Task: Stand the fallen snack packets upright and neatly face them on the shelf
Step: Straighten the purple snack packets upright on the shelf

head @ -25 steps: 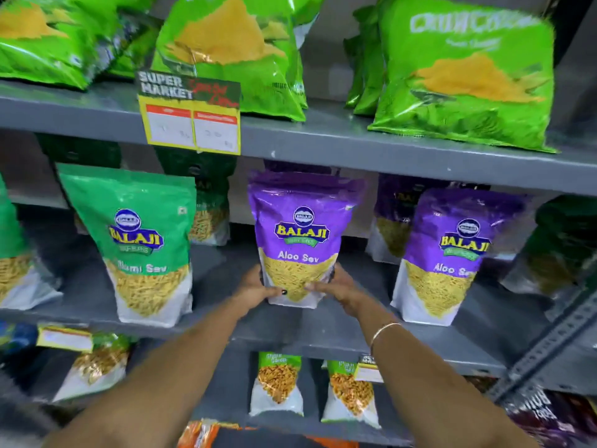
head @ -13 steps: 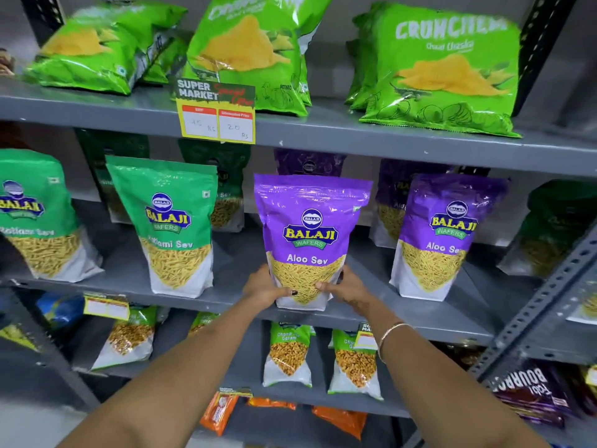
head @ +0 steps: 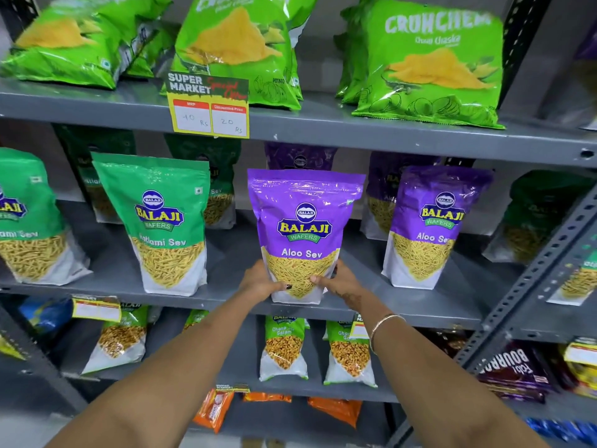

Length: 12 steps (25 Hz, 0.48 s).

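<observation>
A purple Aloo Sev packet (head: 303, 221) stands upright near the front edge of the grey middle shelf (head: 420, 310), label facing me. My left hand (head: 260, 281) grips its lower left corner and my right hand (head: 340, 279) grips its lower right corner. A second purple Aloo Sev packet (head: 433, 221) stands upright to its right. More purple packets stand behind in shadow. To the left, a green Ratlami Sev packet (head: 161, 221) stands upright, leaning slightly, with another green packet (head: 26, 218) at the far left.
The upper shelf holds large green Crunchem chip bags (head: 429, 59), some lying tilted, and a yellow price tag (head: 210, 108). The lower shelf holds small Chana Garam packets (head: 284, 347). A slotted grey upright (head: 546, 263) runs diagonally at right, with a dark green packet (head: 542, 215) behind it.
The view has shifted and drawn closer. Both hands stay on the base of the purple packet, which stands slightly further forward on the shelf.
</observation>
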Available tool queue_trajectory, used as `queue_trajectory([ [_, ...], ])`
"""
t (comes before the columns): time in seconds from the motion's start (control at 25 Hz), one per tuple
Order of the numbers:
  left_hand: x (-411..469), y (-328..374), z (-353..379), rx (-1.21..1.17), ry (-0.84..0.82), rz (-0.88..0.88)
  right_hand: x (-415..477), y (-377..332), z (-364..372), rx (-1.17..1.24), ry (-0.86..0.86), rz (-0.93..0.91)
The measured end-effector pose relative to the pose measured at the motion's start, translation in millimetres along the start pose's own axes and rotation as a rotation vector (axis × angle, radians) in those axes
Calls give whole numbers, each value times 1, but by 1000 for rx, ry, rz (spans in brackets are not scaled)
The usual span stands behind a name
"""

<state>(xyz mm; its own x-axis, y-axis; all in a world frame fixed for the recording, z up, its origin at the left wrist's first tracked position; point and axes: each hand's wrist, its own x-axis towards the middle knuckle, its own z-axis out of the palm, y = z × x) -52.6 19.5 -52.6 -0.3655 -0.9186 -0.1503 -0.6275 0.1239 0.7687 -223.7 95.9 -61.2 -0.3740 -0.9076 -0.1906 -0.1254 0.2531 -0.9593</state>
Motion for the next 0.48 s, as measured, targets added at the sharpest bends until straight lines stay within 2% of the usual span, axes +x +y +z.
queue_trajectory([
  [0.12,1,6,-6,199,-161,-96,-8,3,-11,-119,15,53],
  [0.2,-3,20,-9,433,-344,-188,-18,10,-35,-189,82,61],
  [0.24,-3,27,-7,477,-445,-264,-23,13,-50,-196,124,50],
  [0.36,-6,61,10,488,-680,-405,-40,20,-105,-278,254,83],
  [0.48,-9,100,48,451,-793,-386,-48,25,-163,-274,340,84],
])
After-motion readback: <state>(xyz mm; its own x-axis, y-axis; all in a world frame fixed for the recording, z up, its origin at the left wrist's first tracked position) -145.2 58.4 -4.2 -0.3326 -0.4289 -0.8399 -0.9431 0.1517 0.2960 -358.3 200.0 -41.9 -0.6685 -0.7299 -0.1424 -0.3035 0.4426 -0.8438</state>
